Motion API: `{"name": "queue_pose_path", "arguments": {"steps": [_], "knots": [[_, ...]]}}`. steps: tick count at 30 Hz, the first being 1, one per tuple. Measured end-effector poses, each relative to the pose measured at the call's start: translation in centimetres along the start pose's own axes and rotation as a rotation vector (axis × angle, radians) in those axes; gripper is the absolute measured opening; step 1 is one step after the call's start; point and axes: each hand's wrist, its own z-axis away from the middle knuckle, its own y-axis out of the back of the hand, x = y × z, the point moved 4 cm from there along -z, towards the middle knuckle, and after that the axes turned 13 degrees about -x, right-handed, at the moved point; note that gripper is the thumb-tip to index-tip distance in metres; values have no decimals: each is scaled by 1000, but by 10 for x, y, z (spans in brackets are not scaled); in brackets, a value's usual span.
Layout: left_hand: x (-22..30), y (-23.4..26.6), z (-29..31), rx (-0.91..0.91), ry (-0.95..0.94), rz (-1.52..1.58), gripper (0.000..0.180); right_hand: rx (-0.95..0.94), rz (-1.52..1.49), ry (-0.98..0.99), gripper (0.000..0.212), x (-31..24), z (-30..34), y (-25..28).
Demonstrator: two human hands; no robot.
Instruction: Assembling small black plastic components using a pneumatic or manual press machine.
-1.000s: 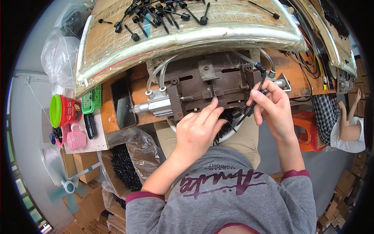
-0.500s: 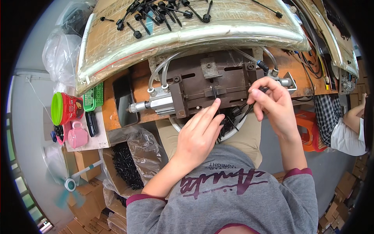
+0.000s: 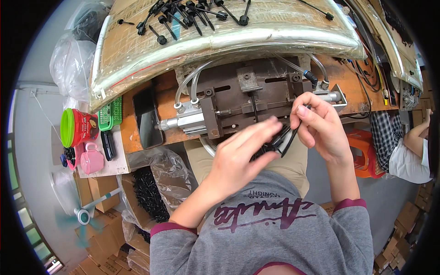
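Observation:
My right hand (image 3: pixel 319 126) pinches a slim black rod-like part (image 3: pixel 288 142) between thumb and fingers, just right of a metal clamping fixture (image 3: pixel 238 94). My left hand (image 3: pixel 240 153) lies in front of the fixture with its fingers stretched out and slightly blurred; I see nothing gripped in it. A thin black rod (image 3: pixel 254 106) stands in the fixture's middle, its lower end hidden by my left fingers. Beneath and between my hands are more black parts (image 3: pixel 270 145) in a pale round container, partly covered by the left thumb.
Silver air cylinders (image 3: pixel 190 120) with clear hoses flank the fixture. Above, a plastic-wrapped cardboard board (image 3: pixel 220 41) carries several black headed rods. A phone (image 3: pixel 147 118), a pink cup (image 3: pixel 91 158) and a red tub (image 3: pixel 85 127) lie leftward. Another person (image 3: pixel 410 153) sits far right.
My left hand has moved off the fixture's middle, right and toward me. The left cylinder's outer end has shifted inward. The part in my right hand has swung to a different angle.

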Motion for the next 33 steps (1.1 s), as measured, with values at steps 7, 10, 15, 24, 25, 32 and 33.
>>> {"name": "queue_pose_path", "arguments": {"steps": [7,10,15,24,25,32,33], "knots": [[16,11,18,-33,-72,50,32,-23,54,108,23,-17,-12,-2],[3,2,19,134,-40,-391,32,144,211,273,26,-27,-11,11],[-25,-23,13,81,-26,-694,29,64,339,423,36,-29,-5,-19],[-17,-12,-1,-70,35,-718,29,126,612,453,27,-28,19,-31],[-12,-4,-6,-82,22,-655,29,113,722,440,28,-25,21,-29],[8,72,-99,325,-231,-721,21,-4,1606,473,25,29,14,-38],[4,80,-115,371,-243,-792,20,-11,1680,468,23,35,10,-39]]}}
